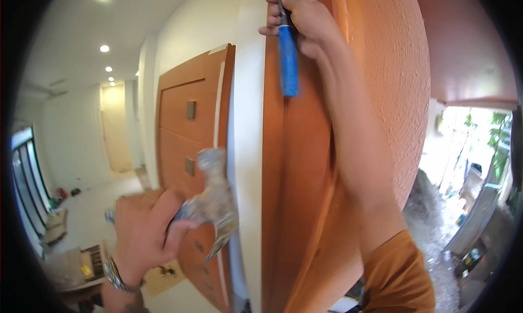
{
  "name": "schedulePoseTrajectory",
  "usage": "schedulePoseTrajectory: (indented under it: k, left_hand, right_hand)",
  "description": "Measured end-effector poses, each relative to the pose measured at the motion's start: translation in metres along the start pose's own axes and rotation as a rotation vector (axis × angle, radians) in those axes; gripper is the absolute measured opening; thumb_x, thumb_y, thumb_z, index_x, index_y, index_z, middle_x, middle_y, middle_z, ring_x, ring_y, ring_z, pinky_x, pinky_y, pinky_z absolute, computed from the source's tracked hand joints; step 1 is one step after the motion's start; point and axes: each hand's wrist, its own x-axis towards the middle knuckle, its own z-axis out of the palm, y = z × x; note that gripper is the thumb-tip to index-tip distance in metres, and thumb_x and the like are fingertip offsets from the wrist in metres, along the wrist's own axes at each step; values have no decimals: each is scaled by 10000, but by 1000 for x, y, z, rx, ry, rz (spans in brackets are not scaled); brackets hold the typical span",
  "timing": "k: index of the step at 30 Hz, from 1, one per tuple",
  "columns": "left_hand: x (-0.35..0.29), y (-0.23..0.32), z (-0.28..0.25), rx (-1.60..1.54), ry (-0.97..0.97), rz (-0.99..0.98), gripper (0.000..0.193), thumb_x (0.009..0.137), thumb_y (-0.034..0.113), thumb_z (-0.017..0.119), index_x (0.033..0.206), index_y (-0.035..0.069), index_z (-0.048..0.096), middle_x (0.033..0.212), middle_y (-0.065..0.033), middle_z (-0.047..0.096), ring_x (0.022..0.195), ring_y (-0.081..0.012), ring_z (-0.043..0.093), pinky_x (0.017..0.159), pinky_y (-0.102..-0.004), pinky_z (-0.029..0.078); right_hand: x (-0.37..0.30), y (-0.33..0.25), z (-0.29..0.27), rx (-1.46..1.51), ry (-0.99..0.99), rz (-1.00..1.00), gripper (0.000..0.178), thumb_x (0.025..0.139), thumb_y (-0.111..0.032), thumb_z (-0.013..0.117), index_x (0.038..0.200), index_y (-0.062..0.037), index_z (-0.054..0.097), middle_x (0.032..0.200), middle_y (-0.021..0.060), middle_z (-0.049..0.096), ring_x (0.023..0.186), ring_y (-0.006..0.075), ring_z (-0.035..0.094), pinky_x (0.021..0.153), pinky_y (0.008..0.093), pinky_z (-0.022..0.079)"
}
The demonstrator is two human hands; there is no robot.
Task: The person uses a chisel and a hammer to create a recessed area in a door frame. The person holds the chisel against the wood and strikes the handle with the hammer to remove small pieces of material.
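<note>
Blue-handled tool (289, 62), gripped by right fingers (268, 31) above the hammer (215, 198) that left fingers (168, 207) clench, could slip if struck off-centre.

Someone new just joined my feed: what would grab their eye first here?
Probably the claw hammer, its worn metal head slightly blurred near the picture's centre, gripped in the person's left hand. Next, the bright blue handle of a tool hanging from the raised right hand at the top, against orange-brown wood. Left of centre, a panelled door with square metallic insets also stands out.
</note>
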Motion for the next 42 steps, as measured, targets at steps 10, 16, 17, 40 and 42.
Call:
schedulePoseTrajectory:
  k: [10, 16, 17, 40, 42]
  left_hand:
    - [-134, 44, -51, 155, 25, -536, 456, 977, 447, 516, 1007, 3, 613, 860, -109, 524, 830, -281, 451, 792, -410, 360]
    - [-191, 67, -59, 71, 67, -372, 307, 943, 105, 533, 1203, -22, 634, 777, -124, 568, 650, -288, 491, 636, -396, 433]
    - [-186, 81, -53, 185, 145, -388, 286, 929, 131, 527, 1146, -18, 638, 758, -147, 541, 635, -316, 474, 630, -433, 416]
    - [-219, 99, -45, -59, 161, -732, 110, 968, 149, 578, 970, 39, 573, 791, -20, 493, 732, -140, 451, 638, -328, 394]
    - [-211, 100, -48, -55, 155, -738, 111, 965, 148, 572, 933, 43, 552, 761, -11, 467, 707, -136, 428, 620, -325, 377]
  right_hand:
    - [60, 12, -16, 210, -196, 271, 197, 1097, -200, 427, 1187, -84, 558, 835, 49, 605, 750, 202, 605, 720, 443, 573]
    - [70, 10, 9, 193, -175, 297, 136, 1074, -191, 440, 1098, -107, 543, 733, 15, 512, 628, 183, 509, 663, 459, 552]
    - [73, 13, 13, 177, -163, 302, 134, 1068, -187, 438, 1092, -109, 544, 730, 15, 510, 629, 186, 508, 684, 483, 545]
    - [86, 19, 13, 338, -205, 391, 130, 1070, -191, 435, 1016, -136, 540, 715, 5, 487, 658, 188, 517, 806, 536, 510]
    - [85, 19, 13, 341, -221, 384, 131, 1070, -183, 431, 1008, -136, 537, 712, 4, 481, 659, 187, 508, 795, 529, 512]
